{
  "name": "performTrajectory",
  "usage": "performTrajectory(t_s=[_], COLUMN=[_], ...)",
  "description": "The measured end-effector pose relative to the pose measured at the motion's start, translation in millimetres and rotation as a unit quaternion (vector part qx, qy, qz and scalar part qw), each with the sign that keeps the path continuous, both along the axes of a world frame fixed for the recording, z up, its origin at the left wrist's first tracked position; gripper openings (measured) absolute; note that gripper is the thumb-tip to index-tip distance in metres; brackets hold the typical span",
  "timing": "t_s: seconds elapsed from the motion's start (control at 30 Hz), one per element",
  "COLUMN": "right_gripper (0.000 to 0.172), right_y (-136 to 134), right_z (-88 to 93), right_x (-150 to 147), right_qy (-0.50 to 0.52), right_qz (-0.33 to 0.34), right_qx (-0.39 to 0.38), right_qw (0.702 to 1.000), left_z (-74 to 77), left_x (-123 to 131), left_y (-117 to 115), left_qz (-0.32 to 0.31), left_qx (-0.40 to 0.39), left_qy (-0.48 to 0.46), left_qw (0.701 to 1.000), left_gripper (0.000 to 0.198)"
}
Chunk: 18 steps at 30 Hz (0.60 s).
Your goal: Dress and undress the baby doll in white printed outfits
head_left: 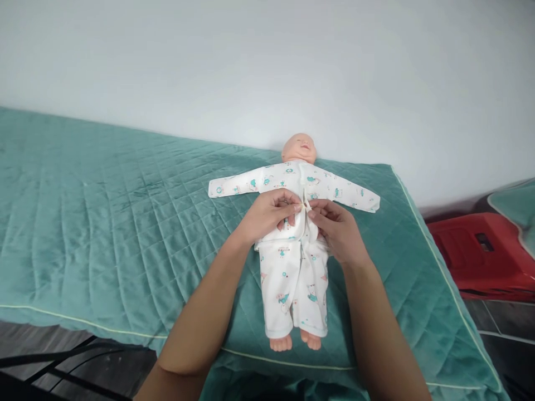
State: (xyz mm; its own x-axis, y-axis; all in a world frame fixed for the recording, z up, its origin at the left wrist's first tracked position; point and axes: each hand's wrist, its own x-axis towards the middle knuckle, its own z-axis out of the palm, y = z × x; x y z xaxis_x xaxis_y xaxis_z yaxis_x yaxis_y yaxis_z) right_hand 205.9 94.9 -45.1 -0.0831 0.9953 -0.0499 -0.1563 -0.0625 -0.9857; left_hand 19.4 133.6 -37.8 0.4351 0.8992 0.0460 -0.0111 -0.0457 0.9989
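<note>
A baby doll [299, 148] lies on its back, feet toward me and arms spread wide. It wears a white printed jacket [281, 176] and matching trousers [281, 278]. Both edges of the jacket front are pinched at the middle of the belly. My left hand [276, 209] is closed on the left-hand edge, thumb against the fingers. Close beside it, my right hand [334, 224] is closed on the other edge, its fingertips nearly meeting the left ones. The front is parted just above my fingers. Any fastener between the fingertips is too small to make out.
A green quilted cover [125, 234] with pale piping lies under the doll. The white wall [209, 67] rises right behind the doll's head. A red plastic stool [480, 253] stands at the right, and black metal bars [67, 362] show at the lower left.
</note>
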Motion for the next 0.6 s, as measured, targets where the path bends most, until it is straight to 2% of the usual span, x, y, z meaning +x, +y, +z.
performTrajectory(t_s=[0.27,0.6], right_gripper=[0.025,0.033], right_y=[-1.7,-4.2], right_z=[-2.6,-2.4], right_x=[-3.5,-8.2], right_qy=[-0.007,-0.015], right_qz=[-0.016,-0.028], right_qx=[0.018,0.024], right_qw=[1.0,0.999], left_z=[-1.4,-0.6], left_x=[-0.2,0.3], left_y=[0.4,0.3], left_qz=[0.001,0.004], left_qx=[-0.004,-0.013], left_qy=[-0.006,-0.015], left_qw=[1.0,1.0], left_gripper=[0.022,0.02])
